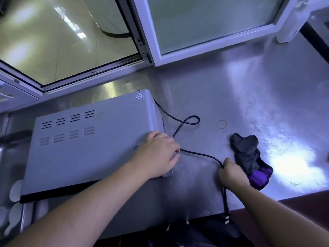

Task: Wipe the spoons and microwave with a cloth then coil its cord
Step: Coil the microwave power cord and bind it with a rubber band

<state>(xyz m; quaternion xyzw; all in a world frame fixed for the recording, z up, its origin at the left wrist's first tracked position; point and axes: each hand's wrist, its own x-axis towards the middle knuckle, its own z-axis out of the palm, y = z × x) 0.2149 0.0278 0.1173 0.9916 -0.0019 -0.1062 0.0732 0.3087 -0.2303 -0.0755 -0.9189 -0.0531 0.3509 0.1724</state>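
The grey microwave (85, 139) sits on the steel counter (249, 97), its vented top facing me. Its black cord (194, 120) leaves the back right corner, loops once on the counter and runs toward me. My left hand (158, 154) rests on the microwave's near right corner, its fingertips touching the cord. My right hand (231, 173) grips the cord further along. The plug (227, 219) hangs below that hand, over the counter's front edge. A crumpled dark grey and purple cloth (249, 157) lies just right of my right hand. No spoons can be made out.
A yellow rubber band (221, 124) lies on the counter behind the cloth. White-framed windows (154, 50) stand along the back, one swung open. Pale rounded objects (14, 216) sit at the left edge beside the microwave. The counter's front edge runs diagonally at lower right.
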